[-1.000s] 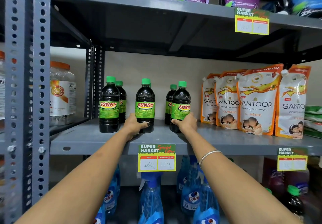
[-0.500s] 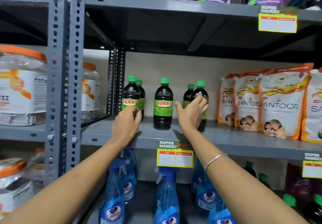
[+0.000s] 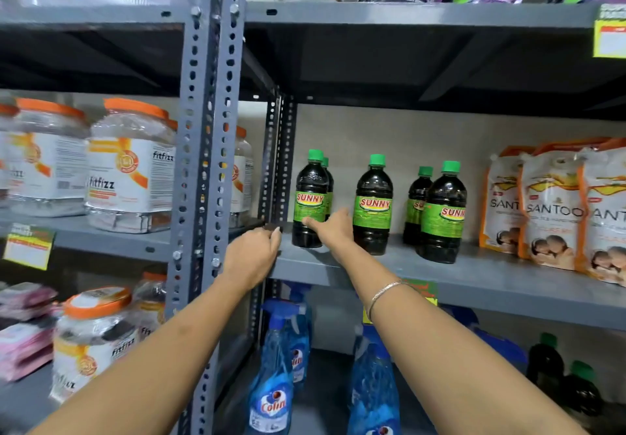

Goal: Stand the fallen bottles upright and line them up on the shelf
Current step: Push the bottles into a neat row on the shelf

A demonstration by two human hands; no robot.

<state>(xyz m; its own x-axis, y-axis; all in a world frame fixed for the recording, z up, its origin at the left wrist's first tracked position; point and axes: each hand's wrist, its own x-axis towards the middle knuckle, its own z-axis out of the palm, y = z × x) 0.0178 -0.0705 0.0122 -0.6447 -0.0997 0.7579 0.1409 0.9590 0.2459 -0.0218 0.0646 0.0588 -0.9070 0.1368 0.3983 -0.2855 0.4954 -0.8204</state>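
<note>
All five dark plastic bottles with green screw caps and green "SUNNY" labels stand upright on the grey metal shelf (image 3: 474,267), long axes vertical, caps up, none lying down in view, so the standing-up part of the task looks done and what remains is spacing and alignment. The leftmost front bottle (image 3: 310,197) sits at the far left end, just beside the perforated grey steel upright (image 3: 281,163), with a second bottle (image 3: 326,163) tucked directly behind it so only its cap and shoulder show. The middle bottle (image 3: 372,202) stands alone to the right, and further right a front bottle (image 3: 442,213) partly covers another (image 3: 417,197) behind it; the labels mostly face the aisle, which suits a shop display. The right hand (image 3: 330,228) reaches in between the leftmost and middle bottles, fingers extended and fairly close together, fingertips touching or nearly touching the lower label of the leftmost bottle; it is not wrapped around it, which reads as a nudge rather than a lift. The left hand (image 3: 252,255) rests at the near left corner of the shelf by the upright, fingers curled loosely over the edge and holding nothing, probably steadying the reach. To the far right, orange and white soft refill pouches (image 3: 555,211) stand well apart from the bottles.
</note>
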